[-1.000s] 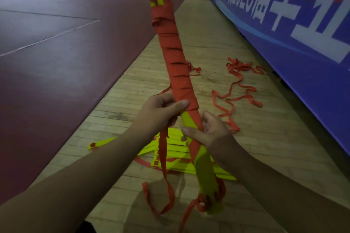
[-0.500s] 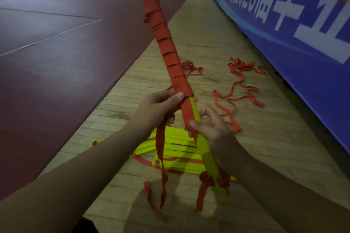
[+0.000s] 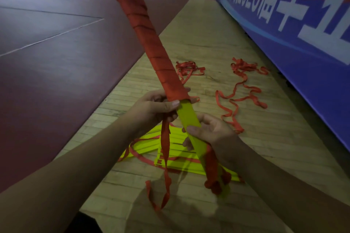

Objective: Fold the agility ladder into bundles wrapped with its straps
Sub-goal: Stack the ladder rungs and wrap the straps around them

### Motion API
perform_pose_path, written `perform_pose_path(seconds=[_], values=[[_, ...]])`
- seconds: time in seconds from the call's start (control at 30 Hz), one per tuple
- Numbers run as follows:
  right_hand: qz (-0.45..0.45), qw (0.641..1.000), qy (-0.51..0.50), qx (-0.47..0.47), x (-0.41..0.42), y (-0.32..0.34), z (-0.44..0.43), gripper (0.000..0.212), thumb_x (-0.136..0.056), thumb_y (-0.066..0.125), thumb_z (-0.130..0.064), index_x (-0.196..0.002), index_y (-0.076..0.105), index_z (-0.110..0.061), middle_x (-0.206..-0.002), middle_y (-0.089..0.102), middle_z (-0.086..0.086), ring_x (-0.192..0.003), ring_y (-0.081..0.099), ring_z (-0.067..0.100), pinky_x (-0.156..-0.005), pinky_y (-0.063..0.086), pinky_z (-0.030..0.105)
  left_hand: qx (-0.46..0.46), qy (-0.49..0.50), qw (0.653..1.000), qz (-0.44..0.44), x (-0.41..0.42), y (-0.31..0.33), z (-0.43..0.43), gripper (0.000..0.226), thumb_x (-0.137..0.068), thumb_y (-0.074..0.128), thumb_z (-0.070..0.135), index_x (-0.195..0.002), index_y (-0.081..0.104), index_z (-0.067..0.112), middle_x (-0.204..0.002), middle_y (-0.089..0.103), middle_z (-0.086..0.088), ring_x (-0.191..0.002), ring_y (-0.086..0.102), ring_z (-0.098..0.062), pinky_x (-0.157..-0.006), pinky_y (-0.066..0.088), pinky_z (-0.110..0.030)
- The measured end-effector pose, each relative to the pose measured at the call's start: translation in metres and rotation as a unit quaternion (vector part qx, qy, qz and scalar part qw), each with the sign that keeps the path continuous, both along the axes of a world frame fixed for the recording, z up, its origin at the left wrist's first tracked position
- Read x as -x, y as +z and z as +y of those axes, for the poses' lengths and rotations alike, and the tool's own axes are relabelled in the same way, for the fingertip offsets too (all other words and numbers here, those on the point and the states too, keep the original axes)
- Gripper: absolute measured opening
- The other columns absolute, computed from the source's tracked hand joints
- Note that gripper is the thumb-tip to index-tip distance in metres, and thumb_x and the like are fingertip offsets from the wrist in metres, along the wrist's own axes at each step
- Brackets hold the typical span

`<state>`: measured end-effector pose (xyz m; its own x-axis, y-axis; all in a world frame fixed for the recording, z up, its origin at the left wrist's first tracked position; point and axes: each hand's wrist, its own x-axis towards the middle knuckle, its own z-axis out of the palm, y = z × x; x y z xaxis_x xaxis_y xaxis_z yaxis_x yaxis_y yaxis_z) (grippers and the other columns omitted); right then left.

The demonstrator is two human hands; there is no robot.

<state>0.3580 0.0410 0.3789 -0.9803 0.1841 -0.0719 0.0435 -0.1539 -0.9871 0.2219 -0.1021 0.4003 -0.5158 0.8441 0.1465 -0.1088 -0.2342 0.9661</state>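
**Head view.** Your left hand (image 3: 153, 108) is clamped round the bundle (image 3: 152, 43) at the lower edge of its red wrapping. The thumb presses on the last turn, probably to stop it slackening. The free strap (image 3: 164, 143) hangs from under that hand towards the floor (image 3: 208, 30), leaving slack ready for the next turn. The bundle is held in the air, slanting up and away, so both hands can reach its bare yellow stretch. Your right hand (image 3: 210, 132) grips that stretch lower down to steady it; the hands are apart. More rungs (image 3: 175, 138) lie on the wooden floor beneath your hands. Loose straps (image 3: 243, 66) lie further right, near the banner (image 3: 293, 43) along the floor's right edge.
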Motion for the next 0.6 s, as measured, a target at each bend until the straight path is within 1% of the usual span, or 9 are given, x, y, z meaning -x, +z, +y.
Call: perform_pose_path(seconds=[0.07,0.13,0.17,0.23,0.33,0.4,0.5,0.53,0.6], values=[[0.036,0.999,0.000,0.021,0.002,0.001,-0.002,0.026,-0.078,0.078,-0.010,-0.098,0.060,-0.009,-0.087,0.067,0.017,-0.056,0.065,0.026,-0.054,0.053,0.034,-0.006,-0.002,1.000,0.000,0.001,0.002,0.000,0.026,-0.086,0.056,0.008,-0.110,0.064,0.004,-0.088,0.074,-0.001,-0.057,0.055,-0.012,-0.052,0.042,-0.020],[0.070,0.996,-0.041,0.023,0.004,0.002,0.000,0.023,-0.080,0.074,-0.007,-0.092,0.054,-0.009,-0.084,0.066,0.022,-0.053,0.062,0.028,-0.053,0.052,0.034,0.042,0.046,0.997,0.050,0.001,0.004,0.002,0.013,-0.092,0.062,0.013,-0.101,0.068,0.005,-0.077,0.071,0.002,-0.055,0.052,-0.014,-0.051,0.042,-0.021],[0.083,0.993,-0.078,-0.009,0.006,0.000,0.002,0.022,-0.083,0.071,-0.004,-0.090,0.051,-0.009,-0.080,0.065,0.022,-0.054,0.061,0.027,-0.053,0.050,0.034,0.078,0.078,0.990,0.090,-0.001,0.004,0.003,0.013,-0.095,0.063,0.016,-0.098,0.069,0.005,-0.075,0.071,0.002,-0.054,0.050,-0.015,-0.050,0.041,-0.020],[0.096,0.977,-0.147,-0.125,0.008,-0.005,0.008,0.023,-0.089,0.068,0.002,-0.088,0.048,-0.010,-0.074,0.064,0.020,-0.054,0.061,0.024,-0.053,0.049,0.034,0.117,0.117,0.976,0.140,-0.007,0.003,0.007,0.020,-0.096,0.062,0.019,-0.097,0.071,0.001,-0.071,0.072,0.004,-0.053,0.046,-0.015,-0.048,0.037,-0.018],[0.084,0.946,-0.194,-0.246,0.008,-0.014,0.009,0.034,-0.091,0.066,-0.001,-0.082,0.048,-0.028,-0.076,0.064,0.012,-0.056,0.064,0.019,-0.054,0.050,0.030,0.131,0.170,0.962,0.168,-0.018,0.002,0.016,0.025,-0.091,0.068,0.030,-0.091,0.073,0.005,-0.065,0.070,0.005,-0.048,0.045,-0.010,-0.047,0.037,-0.021],[0.084,0.933,-0.195,-0.290,0.006,-0.019,0.007,0.041,-0.091,0.065,-0.001,-0.081,0.048,-0.038,-0.079,0.063,0.008,-0.067,0.066,0.017,-0.060,0.053,0.030,0.152,0.223,0.942,0.200,-0.022,-0.002,0.022,0.029,-0.086,0.072,0.040,-0.083,0.074,0.011,-0.069,0.072,-0.003,-0.047,0.047,-0.009,-0.047,0.039,-0.025],[0.103,0.926,-0.181,-0.316,0.006,-0.025,0.006,0.042,-0.089,0.063,0.002,-0.103,0.049,-0.035,-0.098,0.066,-0.002,-0.095,0.067,0.015,-0.083,0.055,0.041,0.164,0.275,0.922,0.215,-0.023,-0.007,0.026,0.036,-0.083,0.073,0.049,-0.078,0.074,0.014,-0.070,0.070,-0.010,-0.050,0.048,-0.010,-0.049,0.039,-0.032],[0.105,0.928,-0.178,-0.309,0.006,-0.025,0.005,0.048,-0.089,0.063,0.003,-0.112,0.045,-0.035,-0.108,0.066,-0.006,-0.104,0.066,0.013,-0.090,0.054,0.039,0.161,0.282,0.921,0.215,-0.024,-0.006,0.026,0.037,-0.083,0.073,0.050,-0.077,0.074,0.013,-0.066,0.068,-0.011,-0.049,0.047,-0.011,-0.049,0.037,-0.031],[0.106,0.940,-0.172,-0.275,0.006,-0.024,0.005,0.060,-0.090,0.064,0.004,-0.121,0.039,-0.040,-0.120,0.064,-0.007,-0.112,0.064,0.009,-0.096,0.051,0.031,0.149,0.273,0.929,0.201,-0.024,-0.003,0.026,0.037,-0.083,0.074,0.046,-0.078,0.074,0.010,-0.069,0.067,-0.018,-0.050,0.046,-0.013,-0.048,0.037,-0.027]])
